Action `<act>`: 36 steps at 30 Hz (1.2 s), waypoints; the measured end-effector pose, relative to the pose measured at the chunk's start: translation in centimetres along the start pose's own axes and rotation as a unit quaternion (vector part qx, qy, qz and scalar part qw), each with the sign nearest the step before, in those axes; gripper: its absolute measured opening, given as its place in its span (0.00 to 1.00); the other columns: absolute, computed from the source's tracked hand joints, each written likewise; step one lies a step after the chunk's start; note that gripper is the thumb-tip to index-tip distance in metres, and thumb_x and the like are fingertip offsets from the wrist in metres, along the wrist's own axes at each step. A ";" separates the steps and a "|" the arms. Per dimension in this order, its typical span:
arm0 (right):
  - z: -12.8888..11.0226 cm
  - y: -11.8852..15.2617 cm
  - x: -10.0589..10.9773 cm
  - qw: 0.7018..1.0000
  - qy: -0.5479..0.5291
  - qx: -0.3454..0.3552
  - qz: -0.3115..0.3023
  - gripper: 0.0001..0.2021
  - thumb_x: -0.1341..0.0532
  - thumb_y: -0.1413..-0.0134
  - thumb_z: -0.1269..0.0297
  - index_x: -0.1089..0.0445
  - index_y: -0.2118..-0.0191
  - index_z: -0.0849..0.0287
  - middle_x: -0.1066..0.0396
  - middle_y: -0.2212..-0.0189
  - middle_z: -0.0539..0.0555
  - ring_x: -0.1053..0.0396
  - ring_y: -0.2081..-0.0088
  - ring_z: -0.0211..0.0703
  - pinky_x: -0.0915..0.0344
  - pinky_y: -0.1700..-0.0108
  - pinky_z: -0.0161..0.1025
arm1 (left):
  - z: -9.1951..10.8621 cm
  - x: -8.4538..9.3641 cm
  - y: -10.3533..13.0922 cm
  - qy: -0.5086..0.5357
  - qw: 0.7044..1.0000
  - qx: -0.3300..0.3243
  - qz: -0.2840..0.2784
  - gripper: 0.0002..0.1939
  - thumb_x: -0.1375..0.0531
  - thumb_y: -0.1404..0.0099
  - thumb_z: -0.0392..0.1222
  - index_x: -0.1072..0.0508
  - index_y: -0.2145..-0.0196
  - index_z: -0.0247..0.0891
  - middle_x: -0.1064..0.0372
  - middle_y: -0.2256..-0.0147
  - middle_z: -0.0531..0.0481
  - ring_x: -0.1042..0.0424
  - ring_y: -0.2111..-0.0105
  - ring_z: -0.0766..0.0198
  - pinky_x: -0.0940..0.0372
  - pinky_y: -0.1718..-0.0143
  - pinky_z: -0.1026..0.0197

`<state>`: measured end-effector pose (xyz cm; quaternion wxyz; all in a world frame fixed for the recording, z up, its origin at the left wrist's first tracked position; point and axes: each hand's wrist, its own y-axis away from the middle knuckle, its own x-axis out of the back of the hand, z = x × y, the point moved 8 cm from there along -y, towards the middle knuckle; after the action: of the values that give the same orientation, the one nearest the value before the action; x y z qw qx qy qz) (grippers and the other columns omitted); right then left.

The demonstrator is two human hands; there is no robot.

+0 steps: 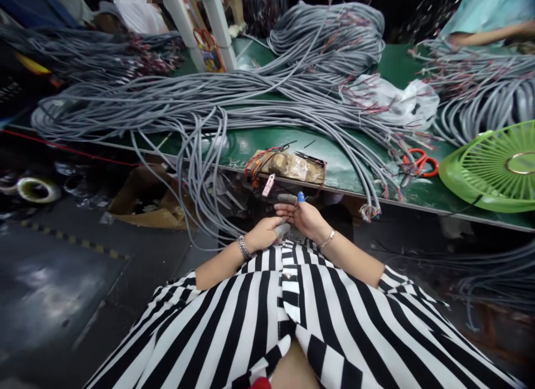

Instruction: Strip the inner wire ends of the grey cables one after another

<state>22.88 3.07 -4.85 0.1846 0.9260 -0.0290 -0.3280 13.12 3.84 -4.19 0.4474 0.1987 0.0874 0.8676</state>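
Observation:
Just in front of the striped shirt, my left hand (264, 234) and my right hand (308, 217) meet with curled fingers. Grey covers sit on some fingertips, and a blue cover (301, 197) is on one digit of my right hand. Whatever is pinched between the fingers is too small to tell. Grey cables (209, 155) hang over the table edge and run down toward my left wrist. Beyond my hands, a taped brown block (298, 167) with thin wires lies at the edge, a pink tag (268, 185) beside it.
Long grey cable bundles (167, 99) cross the green table (334, 146), with a coil (330, 38) behind. Orange-handled scissors (420, 162), a green fan (497, 166) and a plastic bag (401, 102) are on the right. A cardboard box (146, 202) stands below. Other people sit across the table.

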 end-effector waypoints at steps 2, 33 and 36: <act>0.1 0.4 0.3 0.999 0.040 0.006 0.006 0.20 0.39 0.46 0.47 0.28 0.60 0.60 0.25 0.69 0.53 0.31 0.71 0.35 0.34 0.69 0.32 | -0.5 -0.1 0.1 -0.009 1.000 0.014 0.025 0.21 0.45 0.37 0.55 0.36 0.78 0.35 0.40 0.84 0.56 0.43 0.83 0.72 0.47 0.79 0.67; -4.4 6.1 0.9 0.950 0.214 0.208 -0.091 0.29 0.48 0.43 0.37 0.28 0.60 0.61 0.28 0.64 0.56 0.30 0.59 0.42 0.36 0.52 0.41 | 10.6 -1.3 1.6 -0.474 0.871 -0.121 -0.050 0.09 0.44 0.38 0.44 0.27 0.69 0.38 0.27 0.73 0.45 0.29 0.72 0.57 0.38 0.68 0.60; -3.5 6.1 3.8 0.975 0.139 0.173 -0.032 0.28 0.45 0.47 0.36 0.30 0.67 0.61 0.32 0.75 0.51 0.34 0.73 0.36 0.35 0.65 0.37 | 16.7 -2.4 0.2 -0.486 0.843 -0.214 -0.082 0.09 0.44 0.38 0.45 0.27 0.68 0.40 0.27 0.71 0.47 0.28 0.71 0.59 0.38 0.66 0.61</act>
<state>28.47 -2.18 -2.38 0.0132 0.9809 -0.0292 -0.1917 21.30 1.33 10.40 0.5330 0.4866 -0.3136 0.6171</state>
